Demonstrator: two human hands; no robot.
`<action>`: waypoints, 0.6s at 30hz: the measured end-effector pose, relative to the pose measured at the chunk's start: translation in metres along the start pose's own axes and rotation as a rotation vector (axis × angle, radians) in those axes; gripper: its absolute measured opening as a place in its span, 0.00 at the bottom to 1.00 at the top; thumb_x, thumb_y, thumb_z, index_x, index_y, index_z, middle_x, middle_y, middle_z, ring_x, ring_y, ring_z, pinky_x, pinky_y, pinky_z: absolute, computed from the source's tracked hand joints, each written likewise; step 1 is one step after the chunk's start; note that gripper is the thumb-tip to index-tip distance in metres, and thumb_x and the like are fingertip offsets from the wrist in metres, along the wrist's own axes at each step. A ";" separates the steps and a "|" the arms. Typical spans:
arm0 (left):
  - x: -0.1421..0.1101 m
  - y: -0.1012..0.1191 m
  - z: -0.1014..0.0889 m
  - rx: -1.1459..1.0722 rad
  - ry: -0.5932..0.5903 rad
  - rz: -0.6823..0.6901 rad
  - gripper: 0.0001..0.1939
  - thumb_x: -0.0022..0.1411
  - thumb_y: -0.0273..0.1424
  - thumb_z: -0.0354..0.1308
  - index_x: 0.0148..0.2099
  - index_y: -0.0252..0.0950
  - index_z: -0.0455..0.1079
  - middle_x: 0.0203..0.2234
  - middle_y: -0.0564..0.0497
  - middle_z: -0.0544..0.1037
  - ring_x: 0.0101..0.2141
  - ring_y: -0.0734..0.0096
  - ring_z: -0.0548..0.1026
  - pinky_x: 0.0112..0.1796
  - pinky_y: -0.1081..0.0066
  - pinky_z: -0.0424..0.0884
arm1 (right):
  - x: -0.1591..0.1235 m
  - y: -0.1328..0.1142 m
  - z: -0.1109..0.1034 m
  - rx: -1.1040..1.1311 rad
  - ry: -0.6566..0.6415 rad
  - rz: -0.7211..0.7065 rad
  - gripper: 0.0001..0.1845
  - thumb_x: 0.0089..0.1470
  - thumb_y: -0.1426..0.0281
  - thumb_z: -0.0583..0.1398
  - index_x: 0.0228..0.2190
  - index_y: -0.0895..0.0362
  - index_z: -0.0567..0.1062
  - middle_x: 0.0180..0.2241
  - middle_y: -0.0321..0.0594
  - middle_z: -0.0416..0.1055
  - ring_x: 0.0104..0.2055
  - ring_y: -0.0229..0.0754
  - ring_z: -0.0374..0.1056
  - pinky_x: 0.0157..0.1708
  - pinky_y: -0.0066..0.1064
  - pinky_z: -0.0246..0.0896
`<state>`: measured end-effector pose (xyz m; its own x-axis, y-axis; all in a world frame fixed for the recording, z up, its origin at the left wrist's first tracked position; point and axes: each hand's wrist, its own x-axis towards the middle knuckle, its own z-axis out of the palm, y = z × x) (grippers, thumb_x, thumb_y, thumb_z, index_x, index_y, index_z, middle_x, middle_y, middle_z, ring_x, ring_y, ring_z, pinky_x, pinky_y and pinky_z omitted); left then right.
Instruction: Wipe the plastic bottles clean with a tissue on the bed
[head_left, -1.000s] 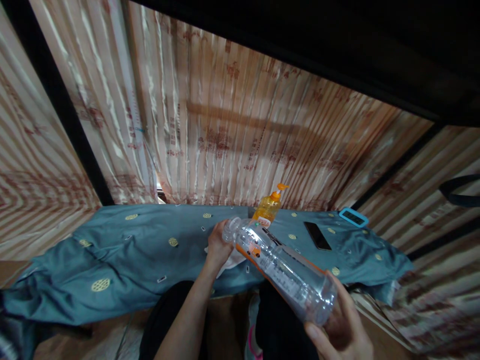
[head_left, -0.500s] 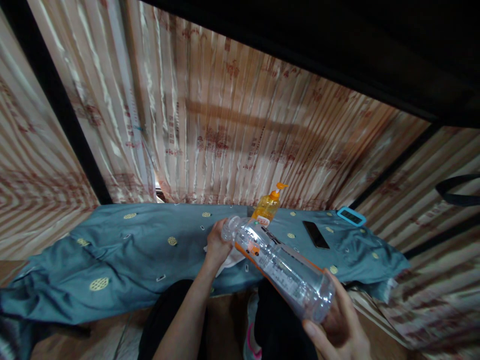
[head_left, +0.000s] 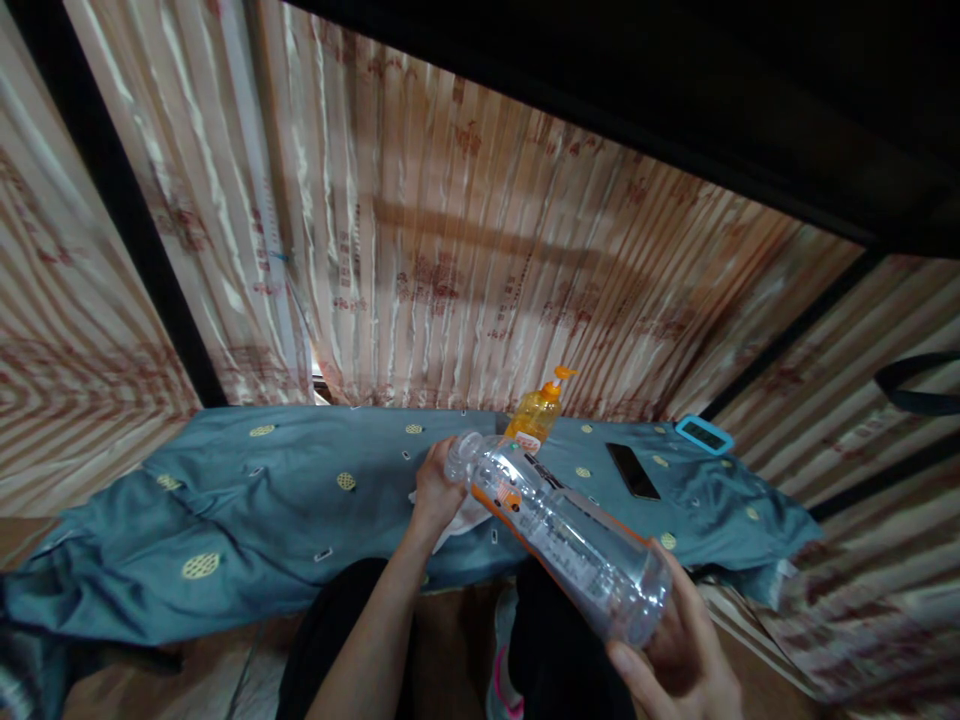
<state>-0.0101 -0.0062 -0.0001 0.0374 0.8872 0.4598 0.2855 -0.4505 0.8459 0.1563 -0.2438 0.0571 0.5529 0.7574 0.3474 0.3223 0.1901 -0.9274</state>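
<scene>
The right hand [head_left: 690, 650] grips the transparent bottle [head_left: 574, 540] round its base, thumb below, fingers behind. The left hand [head_left: 439, 495] is at the bottle's neck; its fingertips are hidden, so I cannot tell whether it is gripping. The bottle is held tilted above the near edge of the bed cover [head_left: 285, 500], its neck higher than its base and seemingly uncapped. If the right hand's hold slackened, the smooth base could slip and drop toward the legs; a swing of the neck away from the person might knock over the pump bottle. Counted outward from the bottle: one white cloth [head_left: 460, 522] beneath its neck, one pump bottle [head_left: 537, 413] just beyond its neck, one phone [head_left: 633, 471] right of it, one blue-framed device [head_left: 703, 434] farther right
</scene>
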 end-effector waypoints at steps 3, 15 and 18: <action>0.000 -0.001 0.000 -0.001 -0.003 0.004 0.18 0.52 0.28 0.64 0.48 0.37 0.73 0.45 0.45 0.81 0.46 0.57 0.79 0.49 0.61 0.75 | 0.004 0.005 -0.007 -0.024 -0.042 -0.030 0.47 0.51 0.61 0.69 0.67 0.54 0.57 0.57 0.54 0.72 0.54 0.54 0.74 0.47 0.37 0.74; 0.001 0.000 0.000 -0.002 -0.009 0.004 0.18 0.52 0.27 0.64 0.47 0.37 0.74 0.44 0.45 0.81 0.47 0.56 0.79 0.49 0.62 0.74 | -0.003 -0.009 0.005 -0.004 -0.026 0.002 0.45 0.55 0.59 0.66 0.68 0.53 0.54 0.60 0.52 0.70 0.56 0.52 0.73 0.51 0.37 0.72; 0.001 -0.001 0.000 -0.002 -0.005 0.007 0.19 0.51 0.27 0.64 0.48 0.36 0.73 0.45 0.44 0.81 0.47 0.56 0.79 0.49 0.61 0.74 | -0.003 -0.007 0.004 0.014 -0.018 0.002 0.45 0.55 0.60 0.66 0.67 0.53 0.55 0.59 0.51 0.70 0.56 0.52 0.73 0.52 0.37 0.71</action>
<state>-0.0105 -0.0054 -0.0004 0.0443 0.8846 0.4642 0.2834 -0.4567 0.8433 0.1493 -0.2446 0.0620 0.5396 0.7690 0.3426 0.3104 0.1966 -0.9301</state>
